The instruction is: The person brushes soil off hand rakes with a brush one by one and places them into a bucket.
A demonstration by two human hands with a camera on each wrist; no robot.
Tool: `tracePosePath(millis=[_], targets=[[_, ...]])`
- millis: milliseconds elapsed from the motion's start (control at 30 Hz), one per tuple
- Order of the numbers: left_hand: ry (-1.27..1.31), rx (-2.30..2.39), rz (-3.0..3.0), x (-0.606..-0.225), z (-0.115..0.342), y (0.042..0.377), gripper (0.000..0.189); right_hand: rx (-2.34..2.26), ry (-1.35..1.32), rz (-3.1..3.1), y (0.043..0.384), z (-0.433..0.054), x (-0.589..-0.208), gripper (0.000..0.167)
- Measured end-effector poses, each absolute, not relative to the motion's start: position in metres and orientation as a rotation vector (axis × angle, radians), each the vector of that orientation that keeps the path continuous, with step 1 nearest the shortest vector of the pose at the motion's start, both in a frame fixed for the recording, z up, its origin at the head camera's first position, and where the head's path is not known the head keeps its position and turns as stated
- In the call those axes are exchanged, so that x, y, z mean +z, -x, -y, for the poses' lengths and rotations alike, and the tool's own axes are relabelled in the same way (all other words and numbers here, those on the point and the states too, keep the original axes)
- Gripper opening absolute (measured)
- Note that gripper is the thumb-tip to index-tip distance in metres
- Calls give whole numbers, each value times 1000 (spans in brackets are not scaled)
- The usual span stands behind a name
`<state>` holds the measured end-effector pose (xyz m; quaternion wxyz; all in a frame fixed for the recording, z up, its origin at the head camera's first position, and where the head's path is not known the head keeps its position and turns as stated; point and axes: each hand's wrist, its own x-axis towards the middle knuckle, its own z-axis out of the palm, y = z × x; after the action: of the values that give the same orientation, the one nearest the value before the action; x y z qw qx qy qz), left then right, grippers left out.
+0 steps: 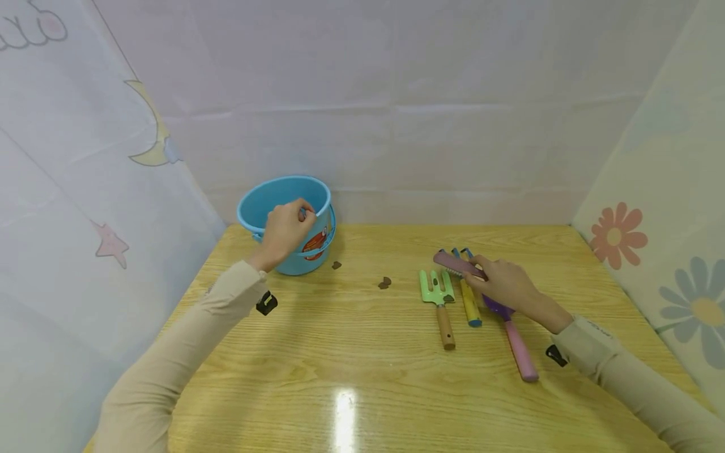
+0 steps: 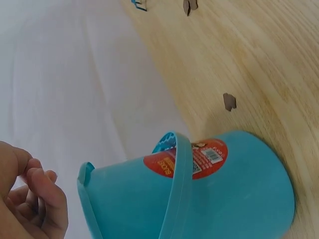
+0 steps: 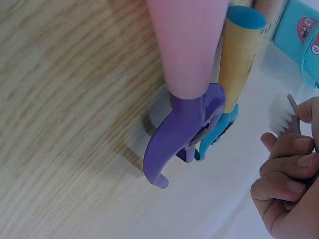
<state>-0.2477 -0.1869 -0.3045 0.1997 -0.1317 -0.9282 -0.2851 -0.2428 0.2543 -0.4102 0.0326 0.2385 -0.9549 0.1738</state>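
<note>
My left hand (image 1: 285, 231) is over the near rim of a blue bucket (image 1: 303, 264). Its fingers are curled with thumb and index fingertips together; I see nothing between them in the left wrist view. My right hand (image 1: 506, 286) grips a mauve brush (image 1: 455, 263) with white bristles, held above the garden tools. Below it lie a green hand fork (image 1: 436, 292) with brown bits on it, a blue rake with a yellow handle (image 1: 470, 305), and a purple tool with a pink handle (image 1: 520, 352). The purple head is partly hidden by my right hand in the head view.
Small brown pieces (image 1: 385, 283) lie mid-table, and another brown piece (image 1: 337, 265) is beside the bucket. The wooden table (image 1: 351, 352) meets a pale cloth backdrop (image 1: 425, 157) at the back and both sides.
</note>
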Motion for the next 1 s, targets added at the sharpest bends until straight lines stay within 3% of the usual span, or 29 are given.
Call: tracePosePath(millis=[500, 1000], targets=[[535, -802, 2516, -331, 164, 237, 18, 536, -734, 2912, 243, -257, -417, 44], [496, -915, 2653, -352, 144, 228, 17, 533, -777, 2875, 243, -258, -417, 42]])
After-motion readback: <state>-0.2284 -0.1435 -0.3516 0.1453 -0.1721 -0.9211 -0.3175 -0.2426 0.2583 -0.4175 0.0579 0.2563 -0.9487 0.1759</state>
